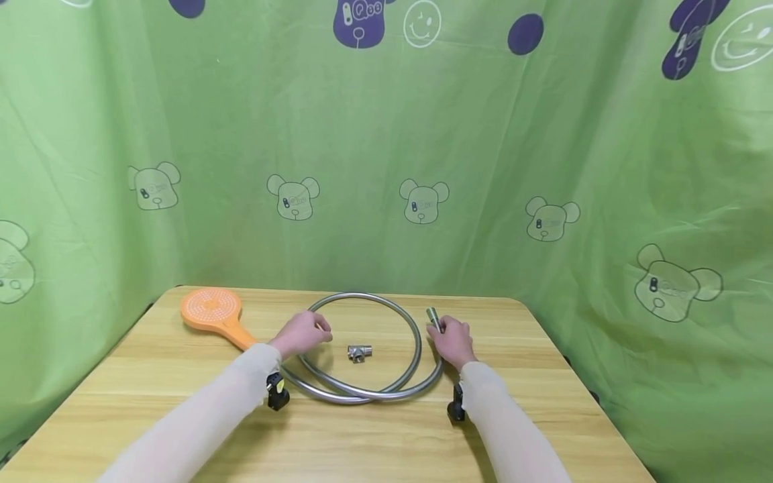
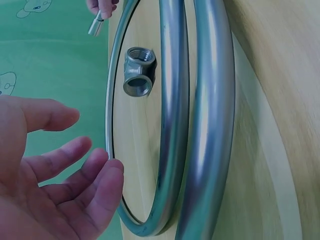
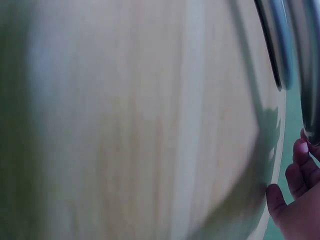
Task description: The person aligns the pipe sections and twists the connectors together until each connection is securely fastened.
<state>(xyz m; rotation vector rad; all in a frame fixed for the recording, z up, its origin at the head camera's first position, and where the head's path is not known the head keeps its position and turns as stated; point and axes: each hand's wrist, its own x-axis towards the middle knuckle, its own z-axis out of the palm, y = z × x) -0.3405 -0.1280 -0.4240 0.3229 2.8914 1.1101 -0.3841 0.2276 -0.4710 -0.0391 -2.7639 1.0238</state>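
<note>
A silver metal shower hose (image 1: pixel 356 295) lies in loose loops on the wooden table. My right hand (image 1: pixel 454 341) pinches it close to its end connector (image 1: pixel 432 314), which points up and away past the fingers. In the right wrist view only part of that hand (image 3: pixel 305 200) shows, at the right edge with the hose. My left hand (image 1: pixel 302 333) hovers over the left side of the loop, holding nothing; its fingers (image 2: pixel 82 185) are loosely bent and apart from the thumb. Inside the loop sits a metal tee fitting (image 2: pixel 139 72) with threaded openings.
An orange shower head (image 1: pixel 211 306) lies at the table's back left, its handle running toward my left sleeve (image 1: pixel 199 409). A green curtain (image 1: pixel 362 134) printed with bears hangs behind the table (image 1: pixel 362 449) and along its sides.
</note>
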